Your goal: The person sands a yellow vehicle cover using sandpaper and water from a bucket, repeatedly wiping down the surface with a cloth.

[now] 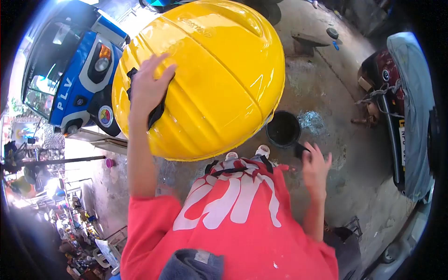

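Note:
A large glossy yellow molded panel (205, 88), with ridges and raised lettering, fills the upper middle of the head view. My left hand (150, 86) rests on its left part, pressing a black cloth (158, 112) against the surface. The cloth bunches out on both sides of the hand, and its thumb and fingers are partly spread. Low on the right, away from the panel, is my right hand (316, 168), with fingers bent around a small black piece (301, 150) whose kind I cannot make out. A black bucket (283, 129) of dark liquid stands just beyond it.
A blue and white vehicle (77, 88) stands close on the left. To the right is a motorcycle (385, 77) partly under a grey cover (413, 112). Wet patches mark the concrete floor (336, 154). Cluttered items (79, 224) lie at lower left. A metal anvil-like block (305, 44) sits farther back.

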A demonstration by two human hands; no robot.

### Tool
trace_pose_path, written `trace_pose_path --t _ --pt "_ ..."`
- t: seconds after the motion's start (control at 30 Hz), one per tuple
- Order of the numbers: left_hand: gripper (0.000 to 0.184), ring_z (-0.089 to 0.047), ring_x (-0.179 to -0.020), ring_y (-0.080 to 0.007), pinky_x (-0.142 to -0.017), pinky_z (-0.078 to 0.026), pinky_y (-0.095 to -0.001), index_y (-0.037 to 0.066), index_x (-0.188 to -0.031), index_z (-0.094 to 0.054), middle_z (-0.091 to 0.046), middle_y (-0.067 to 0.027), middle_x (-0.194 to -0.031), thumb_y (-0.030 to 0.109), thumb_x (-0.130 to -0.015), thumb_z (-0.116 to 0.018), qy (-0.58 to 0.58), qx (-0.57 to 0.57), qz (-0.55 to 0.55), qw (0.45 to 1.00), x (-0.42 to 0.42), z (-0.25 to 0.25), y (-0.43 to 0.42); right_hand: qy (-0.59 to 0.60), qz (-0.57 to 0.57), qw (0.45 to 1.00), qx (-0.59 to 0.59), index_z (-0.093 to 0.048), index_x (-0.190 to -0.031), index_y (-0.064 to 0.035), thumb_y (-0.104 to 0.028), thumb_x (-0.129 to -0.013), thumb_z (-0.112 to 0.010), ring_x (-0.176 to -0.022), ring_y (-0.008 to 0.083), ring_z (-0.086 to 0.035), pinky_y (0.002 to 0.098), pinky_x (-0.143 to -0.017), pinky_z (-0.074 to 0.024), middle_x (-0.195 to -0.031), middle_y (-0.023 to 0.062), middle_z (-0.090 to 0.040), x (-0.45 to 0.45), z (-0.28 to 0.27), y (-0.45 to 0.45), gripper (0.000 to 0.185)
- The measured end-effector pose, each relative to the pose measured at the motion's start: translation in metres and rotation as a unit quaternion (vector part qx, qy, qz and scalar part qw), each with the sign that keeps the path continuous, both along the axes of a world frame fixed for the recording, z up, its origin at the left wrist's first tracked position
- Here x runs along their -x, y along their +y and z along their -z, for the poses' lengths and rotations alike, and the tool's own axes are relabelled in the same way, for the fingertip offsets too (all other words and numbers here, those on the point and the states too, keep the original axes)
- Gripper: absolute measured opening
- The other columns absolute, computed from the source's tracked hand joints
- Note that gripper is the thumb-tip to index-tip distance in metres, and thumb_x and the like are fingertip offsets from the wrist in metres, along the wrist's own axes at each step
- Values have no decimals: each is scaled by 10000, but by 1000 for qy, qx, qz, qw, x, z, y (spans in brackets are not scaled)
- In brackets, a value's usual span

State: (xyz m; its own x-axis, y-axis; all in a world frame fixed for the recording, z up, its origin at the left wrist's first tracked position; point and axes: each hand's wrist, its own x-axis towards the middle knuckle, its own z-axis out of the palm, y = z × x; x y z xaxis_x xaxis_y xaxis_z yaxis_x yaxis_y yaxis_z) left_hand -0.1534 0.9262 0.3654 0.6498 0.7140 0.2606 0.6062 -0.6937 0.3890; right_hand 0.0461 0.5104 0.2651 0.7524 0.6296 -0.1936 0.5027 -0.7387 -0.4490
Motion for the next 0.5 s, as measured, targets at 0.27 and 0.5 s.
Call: trace_pose_path --t 0.27,0.5 --pt "442 -602 -1113 -325 -982 -456 -394 79 -1105 -655 -644 -140 -1144 272 -744 -823 -101 -120 -66 985 45 46 -27 176 123 965 153 -638 -1279 -88 -489 -1022 -351 -1107 441 -608 487 -969 -459 -1170 221 -667 -55 193 -94 556" --pt "303 -638 -931 -285 -815 -532 -422 144 -927 -639 -640 -76 -976 252 -687 -787 -48 -102 123 986 -64 48 -158 189 -42 981 -10 -602 -1333 -93 -430 -1021 -412 -1177 421 -576 466 -981 -446 -1238 235 -630 -26 165 31 497"
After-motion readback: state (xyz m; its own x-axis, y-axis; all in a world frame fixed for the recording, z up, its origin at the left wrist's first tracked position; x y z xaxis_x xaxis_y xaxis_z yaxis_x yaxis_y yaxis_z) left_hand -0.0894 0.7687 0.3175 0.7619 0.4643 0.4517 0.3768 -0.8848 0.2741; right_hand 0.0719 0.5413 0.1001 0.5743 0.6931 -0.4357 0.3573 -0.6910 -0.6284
